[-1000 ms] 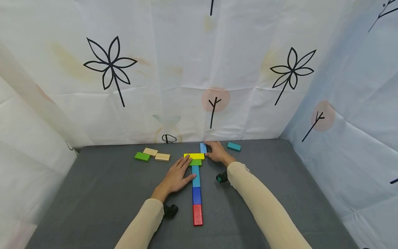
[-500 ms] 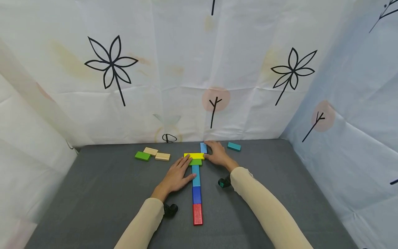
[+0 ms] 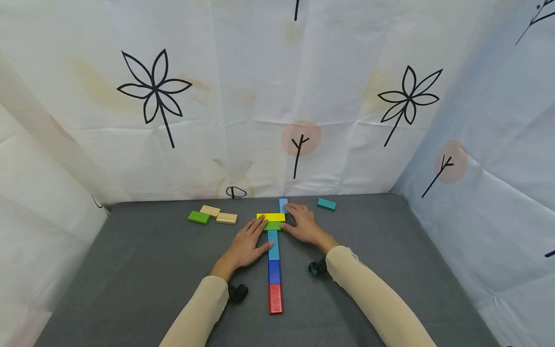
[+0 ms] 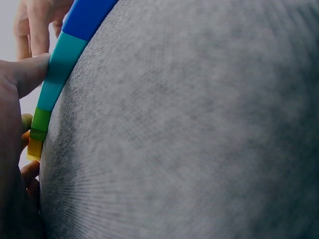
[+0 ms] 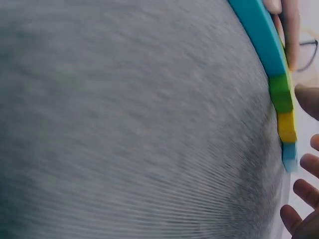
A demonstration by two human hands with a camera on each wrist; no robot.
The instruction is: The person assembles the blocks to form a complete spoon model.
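Observation:
A row of coloured blocks runs away from me along the middle of the table: a red block, a dark blue block and a light blue block. Beyond them a green block and a yellow block lie crosswise, then another light blue block points lengthwise at the far end. My left hand rests its fingertips at the left ends of the yellow and green blocks, its thumb on the nearer light blue block. Fingers spread, my right hand hovers beside their right ends, gripping nothing.
To the left lie a loose green block and two plain wooden blocks, one a wooden block nearest the row. A teal block lies at the back right. A white printed cloth stands behind the grey table.
My right hand has drawn back toward me from the far light blue block, its thumb moving from beside the yellow block to beside the green one. My left hand has stayed put.

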